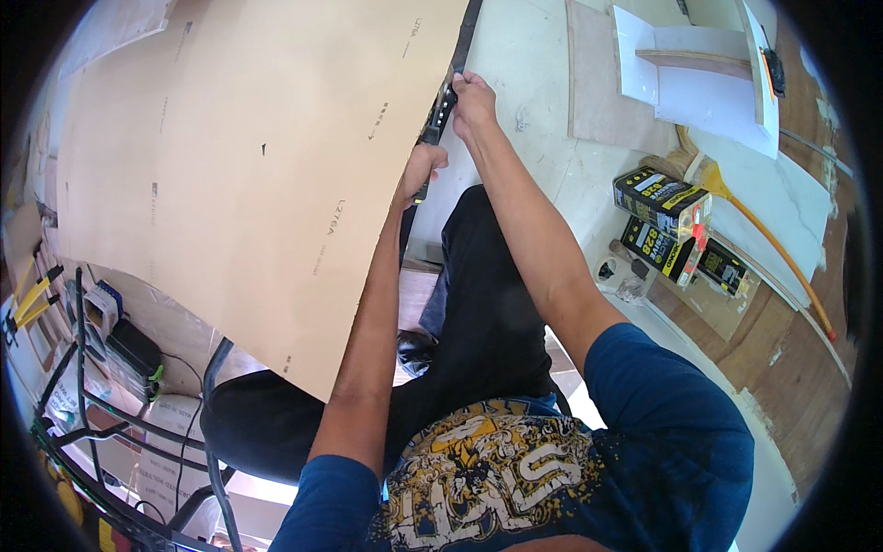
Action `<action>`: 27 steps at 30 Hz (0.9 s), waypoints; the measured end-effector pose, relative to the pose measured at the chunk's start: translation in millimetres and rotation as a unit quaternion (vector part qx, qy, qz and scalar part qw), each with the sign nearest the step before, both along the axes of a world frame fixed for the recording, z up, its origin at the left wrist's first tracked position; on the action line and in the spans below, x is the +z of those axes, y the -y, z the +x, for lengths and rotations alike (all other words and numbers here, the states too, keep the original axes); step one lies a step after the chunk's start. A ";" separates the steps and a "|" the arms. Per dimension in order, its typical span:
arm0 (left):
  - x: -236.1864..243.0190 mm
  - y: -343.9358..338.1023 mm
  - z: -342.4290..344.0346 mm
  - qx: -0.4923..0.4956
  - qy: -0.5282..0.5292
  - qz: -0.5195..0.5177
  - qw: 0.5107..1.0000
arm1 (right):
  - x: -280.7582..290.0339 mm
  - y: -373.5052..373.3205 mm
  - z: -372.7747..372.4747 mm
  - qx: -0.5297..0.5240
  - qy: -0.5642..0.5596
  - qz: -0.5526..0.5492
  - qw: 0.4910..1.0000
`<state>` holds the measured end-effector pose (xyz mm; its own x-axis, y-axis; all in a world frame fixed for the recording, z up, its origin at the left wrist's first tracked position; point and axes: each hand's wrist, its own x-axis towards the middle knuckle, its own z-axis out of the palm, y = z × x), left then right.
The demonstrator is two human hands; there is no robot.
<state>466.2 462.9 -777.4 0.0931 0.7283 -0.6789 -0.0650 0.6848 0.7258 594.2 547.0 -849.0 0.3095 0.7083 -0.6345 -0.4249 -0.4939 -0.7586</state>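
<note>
At twelve o'clock from your chest, both your hands meet on the right edge of a large tan board sheet (248, 166). It fills the upper left of the view and tilts down toward your left knee. Your left hand (419, 173) curls shut around that edge, fingers wrapped over it, thumb side toward you. Your right hand (471, 99), just above at one o'clock of the left, closes on a black tool (443, 112) pressed against the same edge; whether it is a knife or a clamp you cannot tell. A dark strip (467, 32) runs on up the edge from the tool toward twelve.

At three o'clock of your right forearm, two black-and-yellow cans (664, 201) stand stacked on the pale floor (533, 55), beside an orange hose (782, 253). At two o'clock, white panels (708, 92) lean by a wall. At eight o'clock, a wire rack (101, 414) holds boxes and cables.
</note>
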 end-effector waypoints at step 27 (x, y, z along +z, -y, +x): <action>-17.5 -9.0 -3.0 -0.019 -0.007 -0.037 0.999 | -8.4 -2.8 4.7 0.044 0.039 -0.002 0.998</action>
